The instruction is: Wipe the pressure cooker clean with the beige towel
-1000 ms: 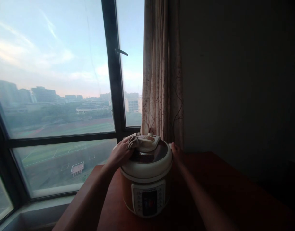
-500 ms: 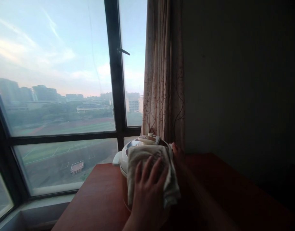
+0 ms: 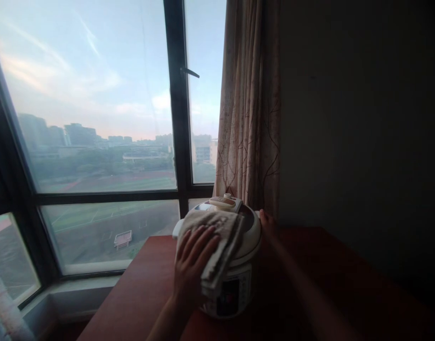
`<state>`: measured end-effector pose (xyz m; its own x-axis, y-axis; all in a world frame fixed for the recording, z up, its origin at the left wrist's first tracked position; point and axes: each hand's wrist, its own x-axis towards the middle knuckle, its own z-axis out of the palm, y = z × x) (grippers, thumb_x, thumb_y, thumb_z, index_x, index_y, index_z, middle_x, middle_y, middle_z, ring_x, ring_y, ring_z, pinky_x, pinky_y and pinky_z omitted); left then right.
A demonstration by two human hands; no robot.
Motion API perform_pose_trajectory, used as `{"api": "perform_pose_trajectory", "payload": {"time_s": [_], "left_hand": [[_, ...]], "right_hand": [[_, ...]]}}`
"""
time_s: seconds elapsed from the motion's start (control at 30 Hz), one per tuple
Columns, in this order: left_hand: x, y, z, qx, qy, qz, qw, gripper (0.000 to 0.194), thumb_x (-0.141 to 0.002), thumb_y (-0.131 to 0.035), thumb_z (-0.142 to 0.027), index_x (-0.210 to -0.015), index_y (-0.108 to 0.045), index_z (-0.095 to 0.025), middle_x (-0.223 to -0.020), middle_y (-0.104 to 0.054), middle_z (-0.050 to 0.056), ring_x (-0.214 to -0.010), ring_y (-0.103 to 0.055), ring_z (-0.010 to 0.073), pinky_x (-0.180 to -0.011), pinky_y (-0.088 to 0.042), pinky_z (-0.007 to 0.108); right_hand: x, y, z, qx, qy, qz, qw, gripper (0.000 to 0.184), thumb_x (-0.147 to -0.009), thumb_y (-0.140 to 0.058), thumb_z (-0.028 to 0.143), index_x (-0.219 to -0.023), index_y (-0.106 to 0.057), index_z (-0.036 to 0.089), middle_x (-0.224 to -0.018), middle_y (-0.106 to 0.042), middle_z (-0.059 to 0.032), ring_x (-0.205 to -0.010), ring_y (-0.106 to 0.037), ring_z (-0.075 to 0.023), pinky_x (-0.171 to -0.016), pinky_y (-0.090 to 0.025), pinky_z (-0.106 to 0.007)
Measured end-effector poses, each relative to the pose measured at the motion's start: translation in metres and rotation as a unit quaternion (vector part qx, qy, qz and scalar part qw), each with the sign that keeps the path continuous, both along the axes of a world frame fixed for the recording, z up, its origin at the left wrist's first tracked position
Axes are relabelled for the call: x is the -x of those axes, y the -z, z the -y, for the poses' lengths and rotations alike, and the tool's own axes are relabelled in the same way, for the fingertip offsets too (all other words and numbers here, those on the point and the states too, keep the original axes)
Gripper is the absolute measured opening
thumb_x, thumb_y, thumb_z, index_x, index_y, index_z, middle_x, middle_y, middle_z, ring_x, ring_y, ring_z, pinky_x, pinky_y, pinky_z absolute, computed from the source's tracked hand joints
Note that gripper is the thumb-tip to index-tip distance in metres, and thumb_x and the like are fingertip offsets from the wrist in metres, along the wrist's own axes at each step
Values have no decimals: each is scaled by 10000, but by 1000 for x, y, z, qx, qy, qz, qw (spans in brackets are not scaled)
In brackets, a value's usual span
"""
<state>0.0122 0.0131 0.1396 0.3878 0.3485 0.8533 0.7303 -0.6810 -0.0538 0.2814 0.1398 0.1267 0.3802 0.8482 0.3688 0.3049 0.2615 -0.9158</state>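
A white electric pressure cooker (image 3: 252, 244) stands upright on a reddish-brown table, with a dark control panel on its front and a knob on top of its lid. My left hand (image 3: 195, 253) presses a light-coloured cloth (image 3: 226, 232) against the front left of the lid, its fingers laid over the fabric. The cloth's loose edge hangs down the cooker's front. At the far right side, my right hand (image 3: 269, 223) is closed around the cooker's side handle; its fingers are partly hidden and in shadow. Another side handle (image 3: 177, 229) sticks out at the left.
The table (image 3: 132, 293) runs up to a large dark-framed window (image 3: 176, 142) on the left. A patterned curtain (image 3: 251, 118) hangs just behind the cooker. To the right is a dark wall (image 3: 345, 123).
My left hand and the cloth have slid left across the cooker, uncovering its control panel and the right part of the lid. My right hand stays at the handle. The view has turned slightly left.
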Motion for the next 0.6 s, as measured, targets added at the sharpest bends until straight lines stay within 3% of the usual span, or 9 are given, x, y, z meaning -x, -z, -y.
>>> {"api": "perform_pose_trajectory", "payload": {"time_s": [0.07, 0.17, 0.37, 0.5, 0.6], "left_hand": [[18, -1, -13, 49, -24, 116, 992, 555, -907, -474, -368, -1451, -466, -256, -1484, -523, 86, -1409, -411, 319, -1167, -319, 525], [35, -25, -34, 193, -46, 203, 959, 522, -898, -421, -464, -1335, -590, -235, -1300, -657, 87, -1255, -552, 326, -1058, -455, 462], [37, -93, -94, 390, 15, 161, 906, 468, -828, -515, -501, -1076, -726, -165, -1042, -740, 74, -1030, -645, 314, -893, -509, 377], [22, -115, -144, 510, 69, 132, 847, 385, -755, -587, -447, -935, -721, -134, -881, -735, 66, -883, -659, 270, -772, -526, 331], [0, -125, -174, 541, 96, 117, 827, 325, -740, -572, -394, -890, -714, -143, -817, -731, 57, -824, -653, 247, -733, -531, 316]], "right_hand": [[-1, 0, 0, 6, -3, 0, 1000, 501, -965, -427, 568, -923, -730, 171, -934, -749, -96, -943, -693, -276, -858, -531, -404], [-1, -1, 0, -1, -2, 0, 1000, 632, -888, -364, 667, -845, -765, 180, -867, -775, -123, -937, -709, -323, -826, -522, -392], [-1, -2, 2, -4, -10, -1, 1000, 690, -827, -359, 712, -892, -779, 169, -921, -780, -139, -951, -712, -329, -807, -520, -382], [-1, -2, 2, 0, -11, 2, 1000, 726, -821, -335, 744, -914, -777, 175, -912, -781, -135, -941, -713, -329, -786, -525, -378], [-3, -2, 2, -1, -22, 8, 1000, 741, -809, -332, 767, -898, -772, 178, -896, -780, -132, -919, -715, -324, -799, -525, -385]]}}
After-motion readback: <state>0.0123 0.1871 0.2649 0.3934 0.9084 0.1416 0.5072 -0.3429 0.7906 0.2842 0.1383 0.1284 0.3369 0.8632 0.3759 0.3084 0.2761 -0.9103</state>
